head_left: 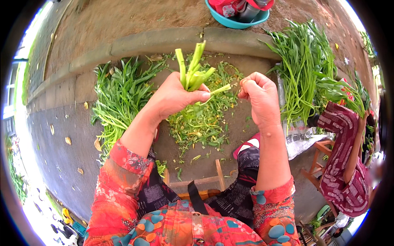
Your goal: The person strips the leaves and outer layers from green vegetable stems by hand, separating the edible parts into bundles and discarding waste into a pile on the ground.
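Note:
My left hand (172, 95) is closed round a bunch of thick green water spinach stems (195, 67), cut ends pointing up and away. One stem (221, 89) sticks out sideways past my thumb toward the right. Just beyond its tip is my right hand (262, 96), fingers pinched together; what they hold, if anything, is hidden. Under both hands, trimmed leaves and stem bits (201, 123) are scattered over the ground. A leafy heap of water spinach (123, 88) lies to the left, and a bigger pile of long stalks (301, 69) to the right.
A low concrete kerb (152, 40) runs beyond the scraps. Past it stands a turquoise basin (234, 22) holding a red bag. A white sack (301, 141) lies under the right pile. Another person in maroon patterned clothes (342, 164) sits at right, holding greens. A wooden stool frame (197, 181) shows between my legs.

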Tool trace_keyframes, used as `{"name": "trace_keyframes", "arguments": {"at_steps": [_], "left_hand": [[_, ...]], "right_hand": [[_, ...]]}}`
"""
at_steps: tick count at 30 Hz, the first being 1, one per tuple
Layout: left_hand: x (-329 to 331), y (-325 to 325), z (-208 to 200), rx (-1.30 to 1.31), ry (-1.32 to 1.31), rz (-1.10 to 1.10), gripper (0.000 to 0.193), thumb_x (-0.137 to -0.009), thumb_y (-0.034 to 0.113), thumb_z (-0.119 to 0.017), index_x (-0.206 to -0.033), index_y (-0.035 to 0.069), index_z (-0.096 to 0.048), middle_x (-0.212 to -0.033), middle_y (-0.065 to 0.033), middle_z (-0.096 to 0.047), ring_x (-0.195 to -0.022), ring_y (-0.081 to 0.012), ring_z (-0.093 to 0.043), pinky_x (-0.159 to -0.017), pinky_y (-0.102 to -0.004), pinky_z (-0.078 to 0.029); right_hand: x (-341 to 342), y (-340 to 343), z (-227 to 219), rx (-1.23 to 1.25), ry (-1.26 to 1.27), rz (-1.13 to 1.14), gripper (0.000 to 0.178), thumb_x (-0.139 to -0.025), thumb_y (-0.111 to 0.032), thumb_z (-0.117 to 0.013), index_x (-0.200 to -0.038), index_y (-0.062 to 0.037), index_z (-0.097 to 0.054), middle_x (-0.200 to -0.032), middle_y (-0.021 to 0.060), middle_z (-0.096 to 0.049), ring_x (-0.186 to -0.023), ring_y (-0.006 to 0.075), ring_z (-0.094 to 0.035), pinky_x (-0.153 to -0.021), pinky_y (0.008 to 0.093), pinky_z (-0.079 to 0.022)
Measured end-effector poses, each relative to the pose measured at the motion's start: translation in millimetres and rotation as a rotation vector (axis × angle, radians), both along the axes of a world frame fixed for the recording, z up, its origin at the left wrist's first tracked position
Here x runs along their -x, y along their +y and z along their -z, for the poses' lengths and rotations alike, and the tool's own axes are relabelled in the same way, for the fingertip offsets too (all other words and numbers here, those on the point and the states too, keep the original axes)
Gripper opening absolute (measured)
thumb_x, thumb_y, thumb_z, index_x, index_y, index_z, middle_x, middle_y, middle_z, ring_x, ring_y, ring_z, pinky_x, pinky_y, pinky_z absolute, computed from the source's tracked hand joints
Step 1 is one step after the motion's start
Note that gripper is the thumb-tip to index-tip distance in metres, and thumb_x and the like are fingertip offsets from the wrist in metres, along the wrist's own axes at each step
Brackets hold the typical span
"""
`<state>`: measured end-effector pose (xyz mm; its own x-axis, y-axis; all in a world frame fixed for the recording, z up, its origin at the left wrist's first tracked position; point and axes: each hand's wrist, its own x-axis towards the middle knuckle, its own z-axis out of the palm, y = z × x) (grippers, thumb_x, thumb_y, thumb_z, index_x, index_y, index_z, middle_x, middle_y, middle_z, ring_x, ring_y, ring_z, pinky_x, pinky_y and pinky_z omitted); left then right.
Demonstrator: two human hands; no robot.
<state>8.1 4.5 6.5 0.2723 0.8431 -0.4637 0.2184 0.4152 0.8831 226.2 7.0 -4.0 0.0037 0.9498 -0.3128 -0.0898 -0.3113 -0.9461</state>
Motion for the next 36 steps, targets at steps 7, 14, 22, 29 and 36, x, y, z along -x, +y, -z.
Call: {"name": "trace_keyframes", "arguments": {"at_steps": [7,14,22,29,36], "left_hand": [[10.0,2.8,-3.3,0.030,-0.104,-0.025,0.023,-0.078,0.019,-0.074,-0.091,0.002,-0.064,-0.078,-0.0057,-0.066,-0.068,-0.0118,-0.057,-0.064,-0.0261,-0.045],[16.8,4.7,-4.8,0.054,-0.097,0.003,0.024,-0.077,0.018,-0.074,-0.091,0.002,-0.064,-0.077,-0.0046,-0.064,-0.070,-0.0124,-0.058,-0.065,-0.0268,-0.046],[21.7,7.0,0.8,0.062,-0.060,0.122,0.025,-0.075,0.019,-0.076,-0.089,0.001,-0.064,-0.077,-0.0031,-0.064,-0.071,-0.0127,-0.058,-0.067,-0.0270,-0.047],[21.6,8.5,0.0,0.087,-0.024,0.228,0.024,-0.073,0.020,-0.076,-0.087,0.002,-0.066,-0.075,-0.0023,-0.063,-0.070,-0.0119,-0.058,-0.066,-0.0267,-0.047],[26.1,7.9,0.5,0.093,0.024,0.243,0.024,-0.072,0.020,-0.077,-0.086,0.003,-0.066,-0.074,-0.0022,-0.064,-0.068,-0.0115,-0.058,-0.062,-0.0262,-0.045]], "right_hand": [[-3.9,1.0,-0.9,-0.004,-0.134,-0.060,0.012,-0.083,-0.009,-0.061,-0.073,-0.0027,-0.058,-0.065,-0.0057,-0.050,-0.058,0.0029,-0.040,-0.050,0.0215,-0.033],[-11.4,0.0,6.4,-0.168,-0.370,-0.190,0.010,-0.082,-0.007,-0.063,-0.088,0.0006,-0.065,-0.073,0.0005,-0.059,-0.065,0.0074,-0.049,-0.060,0.0243,-0.043],[-2.1,-6.9,-13.2,-0.533,-0.484,-0.348,0.011,-0.079,0.000,-0.064,-0.089,-0.0022,-0.068,-0.081,0.0075,-0.064,-0.073,0.0183,-0.061,-0.065,0.0285,-0.047],[4.3,-12.3,-8.7,-0.663,-0.590,-0.432,0.007,-0.077,-0.001,-0.066,-0.084,-0.0026,-0.066,-0.077,0.0094,-0.062,-0.073,0.0274,-0.060,-0.064,0.0341,-0.048],[8.3,-14.9,-8.1,-0.796,-0.697,-0.504,0.008,-0.075,-0.003,-0.068,-0.082,-0.0055,-0.065,-0.079,0.0071,-0.062,-0.076,0.0275,-0.059,-0.068,0.0370,-0.047]]}}
